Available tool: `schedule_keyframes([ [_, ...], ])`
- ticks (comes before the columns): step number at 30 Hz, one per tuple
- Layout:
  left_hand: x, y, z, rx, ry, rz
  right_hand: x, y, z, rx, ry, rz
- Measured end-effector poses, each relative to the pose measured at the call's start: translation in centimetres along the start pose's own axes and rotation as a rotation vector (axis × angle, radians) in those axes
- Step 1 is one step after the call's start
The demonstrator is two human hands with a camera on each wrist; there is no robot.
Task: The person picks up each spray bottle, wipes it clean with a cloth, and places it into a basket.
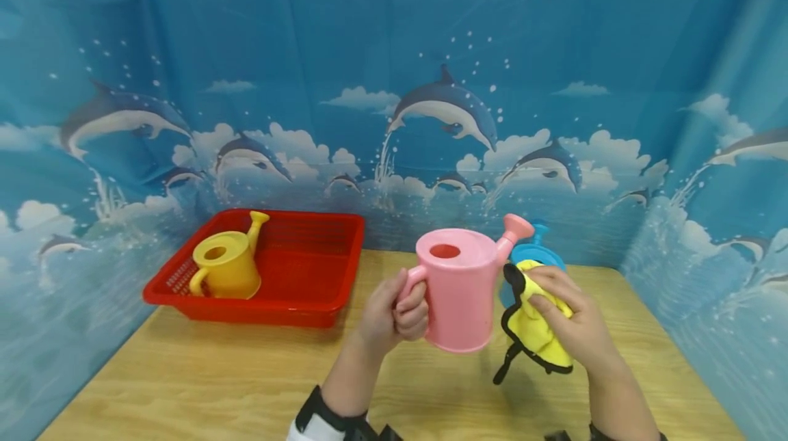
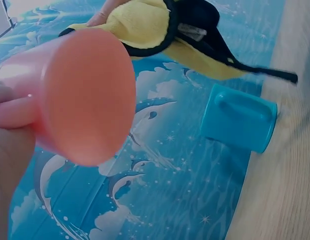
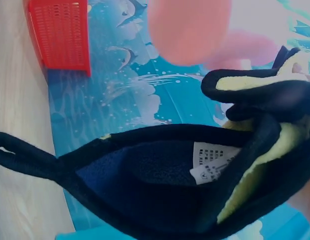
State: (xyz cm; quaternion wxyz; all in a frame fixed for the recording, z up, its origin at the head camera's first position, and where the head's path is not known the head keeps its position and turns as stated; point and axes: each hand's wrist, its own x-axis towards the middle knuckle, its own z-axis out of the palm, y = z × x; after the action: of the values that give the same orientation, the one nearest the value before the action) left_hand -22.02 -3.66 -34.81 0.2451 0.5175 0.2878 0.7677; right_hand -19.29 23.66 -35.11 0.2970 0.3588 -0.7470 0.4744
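My left hand [image 1: 394, 314] grips the handle of a pink toy watering can [image 1: 460, 297], lifted above the table with its spout to the right. In the left wrist view the can's round base [image 2: 92, 97] faces the camera. A yellow cloth with black edging [image 1: 537, 321] is pinched in my right hand [image 1: 575, 318], just right of the can and apart from it. The cloth's dark underside [image 3: 140, 165], a white label [image 3: 212, 160] and a hanging loop [image 3: 25, 157] show in the right wrist view. Behind the cloth stands a blue watering can [image 1: 544, 254], partly hidden.
A red plastic basket [image 1: 301, 304] sits at the back left of the wooden table [image 1: 246, 379], with a yellow watering can [image 1: 230, 266] inside it. A blue dolphin-print curtain [image 1: 345, 24] hangs behind the table and along its sides.
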Motion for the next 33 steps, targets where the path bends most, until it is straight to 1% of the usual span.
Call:
schedule_keyframes([
  [2,-0.1,-0.2,0.2,0.097,0.053,-0.030,0.0,-0.1,-0.1,-0.007,0.038,-0.005],
  [5,-0.1,-0.4,0.5,0.264,0.137,-0.094,0.1,-0.2,-0.1,-0.027,0.073,0.001],
  [7,-0.1,-0.5,0.7,0.364,0.185,-0.142,0.1,-0.3,-0.2,-0.032,0.084,0.017],
  [9,-0.1,-0.6,1.0,0.490,0.222,-0.187,0.2,-0.4,-0.2,-0.042,0.095,0.023],
  [13,0.0,-0.7,1.5,0.772,0.235,-0.262,0.3,-0.4,-0.2,-0.040,0.122,0.026],
  [17,0.4,-0.9,2.0,1.063,0.212,-0.337,0.3,-0.3,-0.3,-0.066,0.143,0.027],
  [20,0.5,-1.1,2.3,1.280,0.184,-0.389,0.2,-0.3,-0.2,-0.086,0.137,0.042],
  [22,0.6,-1.3,2.4,1.424,0.163,-0.404,0.2,-0.4,-0.1,-0.093,0.126,0.048],
  [24,0.5,-1.6,2.5,1.566,0.135,-0.377,0.2,-0.4,0.0,-0.105,0.112,0.048],
  [26,0.5,-1.8,2.4,1.732,0.109,-0.300,0.3,-0.5,0.1,-0.122,0.095,0.036],
  [29,0.4,-2.3,2.3,2.003,0.099,-0.119,0.5,-0.6,0.1,-0.155,0.042,0.023],
  [31,0.4,-2.5,2.1,2.162,0.118,0.003,0.5,-0.7,0.0,-0.180,0.003,0.021],
  [33,0.3,-2.7,1.9,2.262,0.149,0.100,0.5,-0.8,-0.1,-0.212,-0.031,0.032],
])
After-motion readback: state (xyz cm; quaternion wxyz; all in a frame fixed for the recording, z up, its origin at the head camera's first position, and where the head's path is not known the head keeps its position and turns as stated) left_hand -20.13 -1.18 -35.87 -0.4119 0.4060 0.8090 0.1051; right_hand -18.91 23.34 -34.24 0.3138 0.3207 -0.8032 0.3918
